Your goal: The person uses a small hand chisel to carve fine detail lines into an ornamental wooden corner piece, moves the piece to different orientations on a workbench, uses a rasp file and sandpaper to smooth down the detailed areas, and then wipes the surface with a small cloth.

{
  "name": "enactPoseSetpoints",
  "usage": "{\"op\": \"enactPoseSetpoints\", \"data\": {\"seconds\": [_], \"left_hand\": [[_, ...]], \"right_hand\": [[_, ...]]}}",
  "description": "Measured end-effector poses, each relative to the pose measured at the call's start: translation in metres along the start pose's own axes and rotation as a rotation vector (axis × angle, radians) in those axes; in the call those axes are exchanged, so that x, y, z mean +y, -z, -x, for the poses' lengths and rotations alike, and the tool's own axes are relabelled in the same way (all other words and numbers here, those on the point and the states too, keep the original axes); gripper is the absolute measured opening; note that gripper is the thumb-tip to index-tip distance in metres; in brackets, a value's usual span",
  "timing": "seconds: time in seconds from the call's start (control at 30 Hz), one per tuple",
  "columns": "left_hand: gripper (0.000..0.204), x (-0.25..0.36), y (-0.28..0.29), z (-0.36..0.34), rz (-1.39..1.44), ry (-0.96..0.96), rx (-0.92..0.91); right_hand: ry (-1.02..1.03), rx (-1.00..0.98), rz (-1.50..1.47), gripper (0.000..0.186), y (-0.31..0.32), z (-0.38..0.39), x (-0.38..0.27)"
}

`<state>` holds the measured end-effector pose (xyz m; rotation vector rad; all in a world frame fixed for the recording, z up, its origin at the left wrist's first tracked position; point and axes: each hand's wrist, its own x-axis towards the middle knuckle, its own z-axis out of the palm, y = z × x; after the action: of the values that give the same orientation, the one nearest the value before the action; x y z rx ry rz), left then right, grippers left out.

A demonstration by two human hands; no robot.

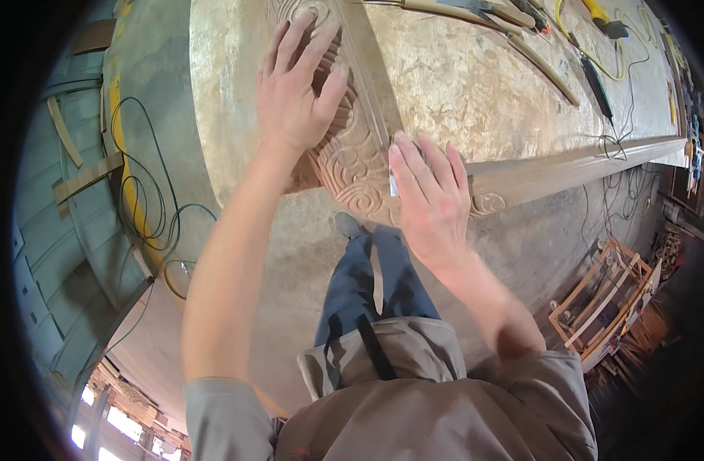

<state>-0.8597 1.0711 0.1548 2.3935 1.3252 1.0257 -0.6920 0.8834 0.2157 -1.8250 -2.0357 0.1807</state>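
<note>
A big dusty table [475, 84] fills the top of the view. On it lies one long carved board [352, 154] with curly swirls, and its far end is cut off at the top edge. The left hand [297, 92] lies flat and open on the board, fingers spread. The right hand [429, 196] rests open on the board too, with a small white thing [393, 184] under it, mostly hidden. Past the board lie cords and tools [598, 54], too small to count.

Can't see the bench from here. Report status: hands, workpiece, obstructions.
Left hand flat on carved wood panel. Right hand presses small pale piece, likely sandpaper, on carving. Nothing between the hands; tools and cables lie apart.
</note>
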Motion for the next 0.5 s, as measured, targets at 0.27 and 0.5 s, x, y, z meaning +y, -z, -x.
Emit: {"op": "enactPoseSetpoints", "data": {"seconds": [0.27, 0.5], "left_hand": [[0.049, 0.004, 0.002, -0.006, 0.013, -0.102, 0.030], [0.049, 0.000, -0.001, 0.002, 0.012, 0.004, 0.019]], "right_hand": [[-0.015, -0.032, 0.029, 0.042, -0.001, 0.005, 0.005], [0.042, -0.042, 0.058, 0.046, 0.002, 0.009, 0.014]]}}
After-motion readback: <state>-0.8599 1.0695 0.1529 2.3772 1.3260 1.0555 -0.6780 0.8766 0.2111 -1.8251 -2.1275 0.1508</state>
